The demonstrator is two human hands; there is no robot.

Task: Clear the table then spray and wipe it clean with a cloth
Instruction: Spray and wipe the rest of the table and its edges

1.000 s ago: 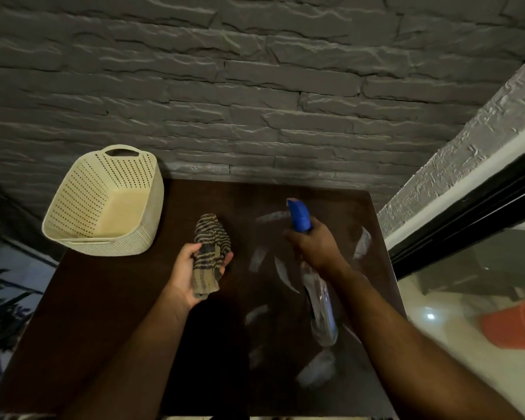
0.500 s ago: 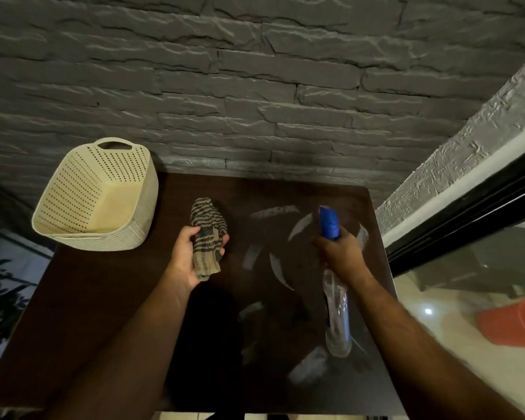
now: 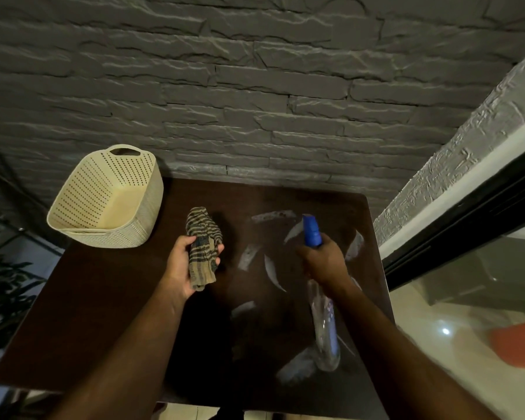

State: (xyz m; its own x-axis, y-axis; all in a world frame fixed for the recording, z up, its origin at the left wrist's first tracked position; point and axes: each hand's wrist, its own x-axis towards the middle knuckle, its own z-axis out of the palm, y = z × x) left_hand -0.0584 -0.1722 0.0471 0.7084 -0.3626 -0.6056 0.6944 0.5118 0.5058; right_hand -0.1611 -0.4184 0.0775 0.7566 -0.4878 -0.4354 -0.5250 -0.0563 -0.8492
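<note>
A dark brown table [image 3: 109,313] stands against a grey stone wall. My left hand [image 3: 179,268] grips a bunched striped cloth [image 3: 203,247] above the table's middle. My right hand [image 3: 323,262] holds a clear spray bottle [image 3: 325,328] by the neck, its blue nozzle [image 3: 311,230] pointing toward the wall over the right half. Pale shiny streaks [image 3: 270,268] show on the tabletop around the bottle.
A cream perforated plastic basket [image 3: 109,198] sits tilted on the table's far left corner. A black-framed glass pane [image 3: 467,231] runs along the right, with an orange tub [image 3: 519,344] behind it. Plant leaves [image 3: 0,286] show at the left edge.
My right hand carried the spray bottle rightward across the table over the first half second, then stayed. The left hand keeps holding the cloth in much the same spot.
</note>
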